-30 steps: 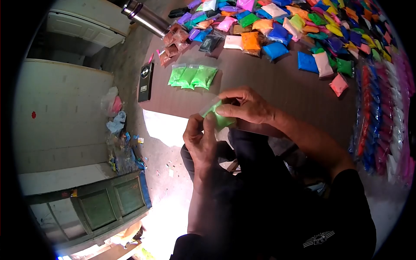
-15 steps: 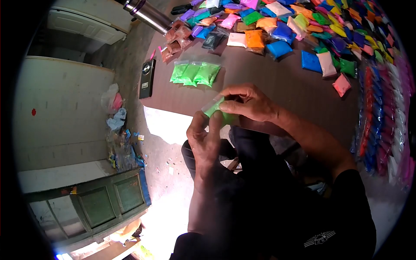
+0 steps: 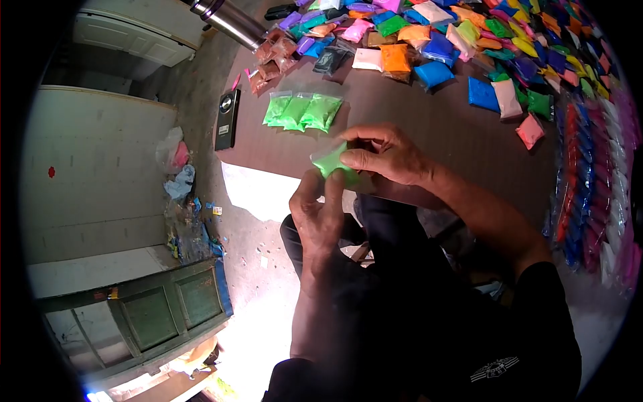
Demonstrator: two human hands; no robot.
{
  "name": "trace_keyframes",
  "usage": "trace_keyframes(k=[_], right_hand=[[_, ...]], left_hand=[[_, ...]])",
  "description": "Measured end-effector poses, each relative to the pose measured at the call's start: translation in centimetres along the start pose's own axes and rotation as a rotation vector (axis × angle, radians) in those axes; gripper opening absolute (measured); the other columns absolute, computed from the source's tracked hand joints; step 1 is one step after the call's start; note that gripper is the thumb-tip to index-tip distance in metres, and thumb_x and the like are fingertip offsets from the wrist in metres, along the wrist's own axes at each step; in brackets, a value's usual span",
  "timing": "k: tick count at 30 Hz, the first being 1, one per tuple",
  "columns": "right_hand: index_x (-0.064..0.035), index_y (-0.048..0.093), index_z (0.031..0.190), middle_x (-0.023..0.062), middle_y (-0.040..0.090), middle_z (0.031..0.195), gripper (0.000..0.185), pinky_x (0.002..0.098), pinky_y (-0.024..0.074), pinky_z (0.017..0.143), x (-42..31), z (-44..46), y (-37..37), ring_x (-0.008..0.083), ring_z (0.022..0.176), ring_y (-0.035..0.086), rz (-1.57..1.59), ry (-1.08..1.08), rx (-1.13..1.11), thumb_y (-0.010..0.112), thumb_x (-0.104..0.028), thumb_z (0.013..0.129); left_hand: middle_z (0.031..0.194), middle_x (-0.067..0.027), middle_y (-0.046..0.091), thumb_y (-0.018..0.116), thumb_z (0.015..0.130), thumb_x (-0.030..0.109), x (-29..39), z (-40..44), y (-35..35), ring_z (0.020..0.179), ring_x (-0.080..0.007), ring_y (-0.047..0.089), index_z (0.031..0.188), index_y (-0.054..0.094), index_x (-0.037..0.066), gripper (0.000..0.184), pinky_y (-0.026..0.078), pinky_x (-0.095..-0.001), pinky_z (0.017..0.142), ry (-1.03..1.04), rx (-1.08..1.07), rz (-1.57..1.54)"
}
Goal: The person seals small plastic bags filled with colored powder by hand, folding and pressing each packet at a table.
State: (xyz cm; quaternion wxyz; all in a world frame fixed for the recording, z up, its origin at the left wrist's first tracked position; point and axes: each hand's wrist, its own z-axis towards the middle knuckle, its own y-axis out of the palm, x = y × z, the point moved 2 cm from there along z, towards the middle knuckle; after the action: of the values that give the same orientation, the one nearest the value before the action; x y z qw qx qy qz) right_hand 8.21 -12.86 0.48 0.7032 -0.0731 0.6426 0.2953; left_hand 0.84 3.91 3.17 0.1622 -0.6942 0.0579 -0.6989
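Between my two hands is a small clear bag of bright green material, just over the near edge of the brown table. My left hand pinches its lower side, thumb pointing up. From the right, my right hand grips it with thumb and fingers, covering part of it. Beyond the hands, a row of three green bags lies overlapping on the table.
A large pile of coloured bags covers the far side. Reddish-brown bags lie by a steel flask. A black device rests at the left edge. Strings of coloured packets hang at the right.
The green bag has turned a little and more of its face shows. Both hands still hold it and have shifted slightly. The view has moved slightly, too.
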Motion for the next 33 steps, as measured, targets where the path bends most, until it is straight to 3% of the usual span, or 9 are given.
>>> trace_keyframes(k=[3,6,10,15,18,25,28,30,33], right_hand=[[-0.0008,0.070,0.116,-0.0010,0.065,0.085,0.022,0.0217,0.0468,0.066,0.7,0.1,-0.4,0.0044,0.077,0.059,0.051,0.018,-0.021,0.071,-0.013,0.097],[-0.0011,0.070,0.116,-0.0006,0.066,0.090,0.021,0.0219,0.0482,0.069,1.6,0.2,-0.7,0.0040,0.081,0.059,0.026,-0.026,-0.044,0.071,-0.011,0.097],[-0.0010,0.070,0.115,-0.0009,0.067,0.092,0.020,0.0218,0.0485,0.070,1.3,0.0,-0.3,0.0035,0.083,0.059,-0.032,-0.059,-0.038,0.071,-0.009,0.097],[-0.0001,0.071,0.112,-0.0009,0.067,0.092,0.018,0.0221,0.0481,0.071,1.3,-0.1,-0.4,0.0041,0.082,0.059,-0.027,0.023,-0.048,0.070,-0.010,0.097],[-0.0002,0.071,0.110,-0.0005,0.067,0.091,0.017,0.0223,0.0473,0.070,1.2,-0.1,-0.6,0.0046,0.081,0.059,-0.049,0.006,-0.042,0.070,-0.010,0.097],[-0.0002,0.072,0.106,-0.0005,0.065,0.090,0.014,0.0238,0.0483,0.071,1.2,0.0,-0.4,0.0065,0.082,0.060,-0.211,-0.125,-0.043,0.071,-0.010,0.096],[0.0002,0.069,0.110,0.0009,0.065,0.092,0.018,0.0246,0.0499,0.074,1.3,-0.1,0.1,0.0074,0.083,0.060,-0.199,-0.066,-0.046,0.071,-0.009,0.096],[0.0004,0.066,0.119,0.0035,0.066,0.094,0.028,0.0259,0.0515,0.076,1.1,-0.2,0.3,0.0077,0.085,0.061,0.023,0.003,0.051,0.073,-0.010,0.094],[0.0018,0.064,0.121,0.0063,0.067,0.097,0.039,0.0273,0.0535,0.077,0.5,-0.2,0.0,0.0112,0.085,0.064,-0.116,-0.048,0.064,0.078,-0.018,0.090]], left_hand=[[0.087,-0.0047,0.069,0.066,0.099,0.015,0.9,-0.1,0.0,0.081,-0.0079,0.057,0.106,0.066,-0.004,0.020,0.045,-0.0246,0.073,-0.120,-0.023,-0.019],[0.086,-0.0035,0.068,0.065,0.100,0.017,0.9,-0.1,0.7,0.080,-0.0069,0.056,0.106,0.066,-0.004,0.022,0.044,-0.0233,0.072,-0.021,0.026,-0.082],[0.088,-0.0020,0.068,0.066,0.103,0.020,0.2,0.2,0.3,0.081,-0.0071,0.056,0.102,0.068,-0.002,0.022,0.045,-0.0239,0.075,-0.046,0.021,-0.173],[0.088,-0.0003,0.067,0.068,0.102,0.021,-0.8,0.3,0.0,0.081,-0.0062,0.055,0.101,0.068,-0.001,0.021,0.044,-0.0232,0.075,0.074,0.024,-0.131],[0.086,-0.0011,0.069,0.066,0.100,0.014,0.0,0.3,0.3,0.080,-0.0063,0.056,0.101,0.068,-0.003,0.017,0.046,-0.0230,0.073,-0.001,0.033,-0.167],[0.085,-0.0021,0.068,0.066,0.101,0.015,-0.5,0.3,0.4,0.079,-0.0066,0.056,0.099,0.068,-0.003,0.018,0.046,-0.0242,0.074,-0.016,0.040,-0.227],[0.082,0.0015,0.064,0.066,0.102,0.019,-0.3,0.3,0.3,0.076,-0.0049,0.051,0.097,0.067,0.000,0.020,0.041,-0.0220,0.069,0.051,0.066,-0.177],[0.080,0.0020,0.062,0.066,0.103,0.019,0.3,0.4,0.1,0.075,-0.0048,0.050,0.096,0.066,0.000,0.020,0.040,-0.0209,0.067,0.121,0.151,-0.095],[0.079,0.0002,0.064,0.065,0.102,0.018,1.5,1.1,0.2,0.073,-0.0051,0.053,0.098,0.065,-0.002,0.020,0.043,-0.0210,0.067,0.132,0.212,-0.045]])
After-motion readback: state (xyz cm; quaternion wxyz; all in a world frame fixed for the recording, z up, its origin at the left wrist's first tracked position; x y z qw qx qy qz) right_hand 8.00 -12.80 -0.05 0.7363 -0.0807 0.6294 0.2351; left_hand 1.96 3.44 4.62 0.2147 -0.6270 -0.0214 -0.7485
